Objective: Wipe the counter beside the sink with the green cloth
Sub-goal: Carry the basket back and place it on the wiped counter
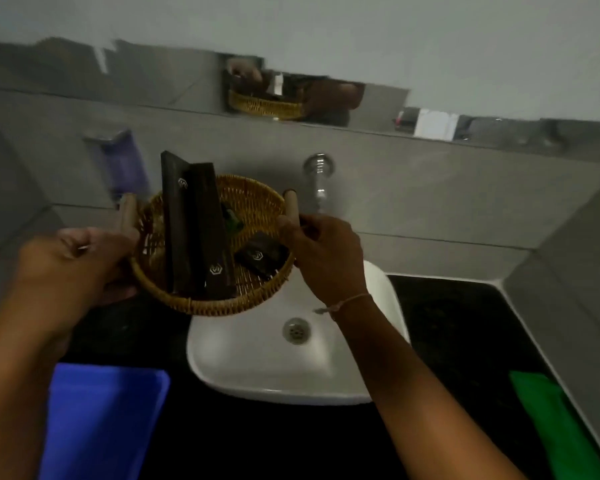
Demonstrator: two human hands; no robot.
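1. My left hand (80, 261) grips the left side of a round woven basket (257, 199), with my fingers curled around its rim by the left wooden handle (127, 213).
2. My right hand (323, 254) is closed around the right wooden handle (290, 206) of the basket.
3. I hold the basket up in the air, over the back left part of the white sink (257, 368).
4. In the basket are two tall dark boxes (191, 223) leaning up, a small dark box (260, 256) lying flat, and something small and green that I cannot see well.
5. The green cloth (555, 424) lies flat on the black counter (458, 327), on the right side of the sink, next to the grey wall. No hand touches it.
6. A blue tray (101, 420) sits on the counter to the left of the sink.
7. A shiny tap (317, 178) sticks out of the grey wall behind the sink.
8. A soap holder (118, 161) hangs on the wall to the left, but it looks blurry.
9. A thin string band (347, 303) is around my right wrist.
10. The mirror (291, 95) above shows the basket and my hands.
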